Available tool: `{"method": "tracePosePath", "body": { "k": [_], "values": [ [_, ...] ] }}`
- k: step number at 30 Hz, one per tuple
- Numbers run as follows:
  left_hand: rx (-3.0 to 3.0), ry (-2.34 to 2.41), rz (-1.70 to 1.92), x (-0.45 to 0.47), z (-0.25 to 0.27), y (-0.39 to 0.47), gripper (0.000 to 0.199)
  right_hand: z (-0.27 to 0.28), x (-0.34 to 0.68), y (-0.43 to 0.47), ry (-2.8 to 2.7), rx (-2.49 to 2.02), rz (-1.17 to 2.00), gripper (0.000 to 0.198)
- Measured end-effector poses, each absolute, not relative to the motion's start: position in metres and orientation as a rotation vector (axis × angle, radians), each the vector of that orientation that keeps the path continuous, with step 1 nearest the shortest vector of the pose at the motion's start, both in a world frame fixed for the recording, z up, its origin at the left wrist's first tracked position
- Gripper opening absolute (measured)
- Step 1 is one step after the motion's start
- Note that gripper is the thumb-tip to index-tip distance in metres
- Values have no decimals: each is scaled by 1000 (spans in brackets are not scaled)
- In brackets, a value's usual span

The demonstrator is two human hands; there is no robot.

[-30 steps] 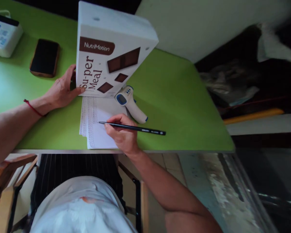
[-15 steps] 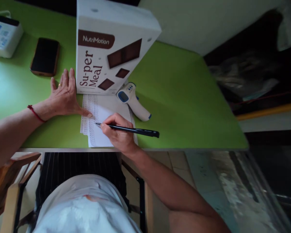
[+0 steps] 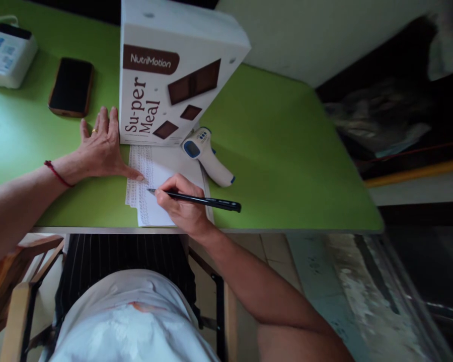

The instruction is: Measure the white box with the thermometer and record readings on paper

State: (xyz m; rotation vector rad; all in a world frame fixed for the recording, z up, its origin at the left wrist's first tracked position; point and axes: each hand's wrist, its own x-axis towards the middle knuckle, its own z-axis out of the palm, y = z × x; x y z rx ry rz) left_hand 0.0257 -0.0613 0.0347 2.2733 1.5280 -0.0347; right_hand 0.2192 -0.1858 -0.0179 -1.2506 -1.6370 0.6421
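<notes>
In my right hand (image 3: 184,203) is a black pen (image 3: 215,203), gripped between thumb and fingers. Its tip points left, at or just over the white paper (image 3: 173,161), where rows of small handwriting run down the left part. My left hand (image 3: 101,151) lies flat with fingers spread on the table, its thumb resting on the paper's written side. A white box (image 3: 151,90) with brown print stands upright at the paper's far edge, beside my left fingers. Right of the paper lies a white and blue infrared thermometer (image 3: 209,157), partly leaning against the box.
The green table (image 3: 287,161) ends close to my lap. A dark phone (image 3: 71,87) lies at the left, near a white adapter (image 3: 11,55) with a cable. At the right, a dark shelf holds a plastic bag (image 3: 377,120). Wooden chair arms flank me.
The pen has tilted slightly and its back end has shifted a little left with my right hand. My left hand stays in place on the paper and table.
</notes>
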Motion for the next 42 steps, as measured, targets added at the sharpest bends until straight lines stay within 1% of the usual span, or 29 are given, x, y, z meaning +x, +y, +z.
{"method": "tracePosePath", "body": {
  "k": [15,20,25,29,35,42],
  "values": [
    [2290,1513,-1,22,27,-57,179,-17,220,-186,-1614,-1237,638,19],
    [2317,1491,27,20,19,-52,170,-19,220,-187,-1572,-1253,585,20],
    [2272,1551,-36,24,27,-57,179,-20,220,-186,-1577,-1228,576,20],
    [2291,1541,-53,26,32,-60,176,-20,220,-186,-1591,-1210,619,19],
    [2286,1538,-34,24,29,-58,179,-20,222,-186,-1588,-1291,636,24],
    [2293,1518,38,23,27,-58,177,-20,221,-186,-1566,-1306,622,23]
  ]
}}
